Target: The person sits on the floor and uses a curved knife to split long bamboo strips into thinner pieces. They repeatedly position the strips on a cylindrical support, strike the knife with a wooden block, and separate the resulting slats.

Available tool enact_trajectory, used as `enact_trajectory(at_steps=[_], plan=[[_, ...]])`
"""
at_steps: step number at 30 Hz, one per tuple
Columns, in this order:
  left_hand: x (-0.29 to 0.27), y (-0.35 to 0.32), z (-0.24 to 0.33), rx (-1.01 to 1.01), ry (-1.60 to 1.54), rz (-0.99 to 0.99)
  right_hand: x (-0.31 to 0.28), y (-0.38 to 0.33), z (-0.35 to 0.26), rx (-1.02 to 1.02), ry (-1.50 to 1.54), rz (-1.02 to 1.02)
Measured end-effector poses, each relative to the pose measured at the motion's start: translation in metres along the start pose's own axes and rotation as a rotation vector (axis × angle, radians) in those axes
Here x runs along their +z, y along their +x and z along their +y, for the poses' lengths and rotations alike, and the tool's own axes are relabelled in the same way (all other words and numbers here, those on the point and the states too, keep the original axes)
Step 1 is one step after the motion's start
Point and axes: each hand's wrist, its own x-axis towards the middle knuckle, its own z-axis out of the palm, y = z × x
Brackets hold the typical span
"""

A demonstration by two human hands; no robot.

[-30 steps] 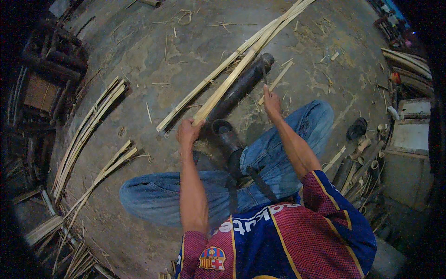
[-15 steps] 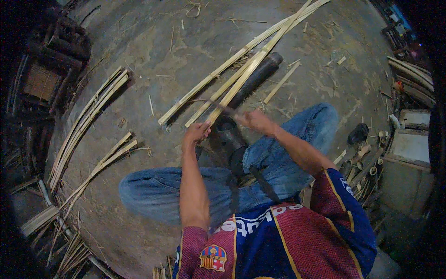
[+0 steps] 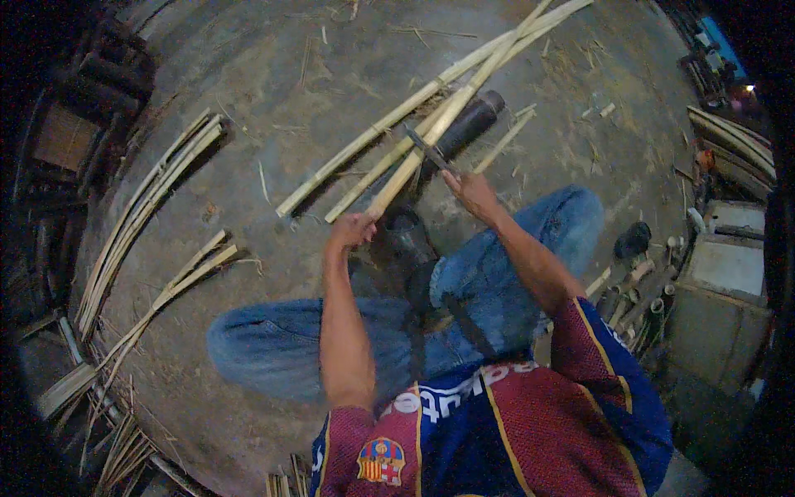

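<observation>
My left hand [image 3: 354, 229] is closed around the near end of a long pale bamboo strip [image 3: 436, 132], which slants away to the far right. In my right hand [image 3: 474, 195] is a knife [image 3: 426, 149]; its dark blade lies across that strip, well beyond my left hand. The fingers of both hands are wrapped round what they hold. Under the strip a thick dark cylinder [image 3: 469, 127] lies on the floor. Other bamboo strips [image 3: 364, 142] lie just left of the held one, crossing it at the far end.
On the left floor lie a bundle of bamboo strips [image 3: 157, 195] and a smaller crossed pair [image 3: 186, 277]. A short strip [image 3: 507, 141] is right of the cylinder. Bamboo tube pieces [image 3: 633, 294] and a pale box [image 3: 720, 282] stand to my right. Wooden furniture [image 3: 70, 141] is at far left.
My right hand and the knife have moved away from my left hand, farther up along the strip. My left hand keeps its hold on the near end.
</observation>
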Motion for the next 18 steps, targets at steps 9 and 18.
enact_trajectory(at_steps=[9, 18], plan=[[-0.009, 0.009, -0.016, -0.092, -0.125, -0.094, -0.026, -0.014, -0.001, -0.114, -0.172, -0.049], [-0.021, -0.006, -0.044, -0.227, -0.111, -0.159, -0.037, 0.012, 0.02, -0.138, -0.2, -0.029]])
